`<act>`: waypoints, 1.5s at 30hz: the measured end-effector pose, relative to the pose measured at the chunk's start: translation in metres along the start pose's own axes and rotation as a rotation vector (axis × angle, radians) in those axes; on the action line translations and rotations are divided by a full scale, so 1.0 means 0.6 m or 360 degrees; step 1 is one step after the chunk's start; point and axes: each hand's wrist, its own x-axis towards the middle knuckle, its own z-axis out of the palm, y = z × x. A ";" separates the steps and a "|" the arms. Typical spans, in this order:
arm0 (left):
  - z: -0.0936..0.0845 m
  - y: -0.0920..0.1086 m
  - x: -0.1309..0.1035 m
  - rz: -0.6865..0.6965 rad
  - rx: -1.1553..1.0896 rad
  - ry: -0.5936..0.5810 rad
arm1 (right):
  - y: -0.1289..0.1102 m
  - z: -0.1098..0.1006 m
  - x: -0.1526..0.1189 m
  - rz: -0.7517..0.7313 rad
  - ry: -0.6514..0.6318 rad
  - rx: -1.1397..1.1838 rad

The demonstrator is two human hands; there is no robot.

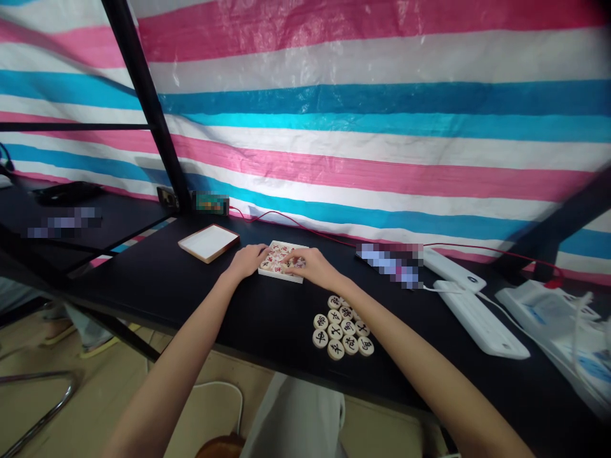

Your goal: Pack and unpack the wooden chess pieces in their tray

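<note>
An open white box (pixel 280 275) stands on the dark table, filled with round xiangqi pieces (pixel 273 259) marked in red and black. My left hand (pixel 249 259) grips the box's left edge, its fingers curled over the rim. Over the right half of the box is my right hand (pixel 312 264), thumb and fingers pinched together at a piece among the others. The hand partly hides that piece. Closer to me, a cluster of several xiangqi pieces (pixel 335 331) with black characters lies face up beside my right forearm, which covers some of them.
A box lid (pixel 210 243) lies upturned on the left, near a green box (pixel 210 203). Along the right are a blurred-out device (pixel 389 264), white power banks (pixel 482 321) and white power strips (pixel 548 318) with cables. A black metal post (pixel 147 95) rises at the left.
</note>
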 end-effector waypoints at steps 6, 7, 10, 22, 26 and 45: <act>0.004 0.002 0.003 -0.0027 0.0045 -0.0002 | 0.010 0.037 0.025 -0.0049 -0.0033 0.0037; 0.004 0.002 0.003 -0.0030 0.0052 -0.0003 | 0.011 0.040 0.025 -0.0072 -0.0042 0.0044; 0.004 0.002 0.003 -0.0024 0.0067 0.0000 | 0.013 0.042 0.022 -0.0158 -0.0031 0.0069; -0.002 0.004 0.000 -0.0042 0.0058 -0.0028 | 0.025 0.052 0.022 -0.0183 -0.0001 0.0071; -0.003 0.004 0.000 -0.0041 0.0040 -0.0038 | 0.009 0.039 0.016 -0.0136 0.0001 -0.0187; -0.009 0.005 -0.004 -0.0066 0.0006 -0.0078 | -0.100 -0.067 -0.168 -0.0002 -0.0693 -0.0478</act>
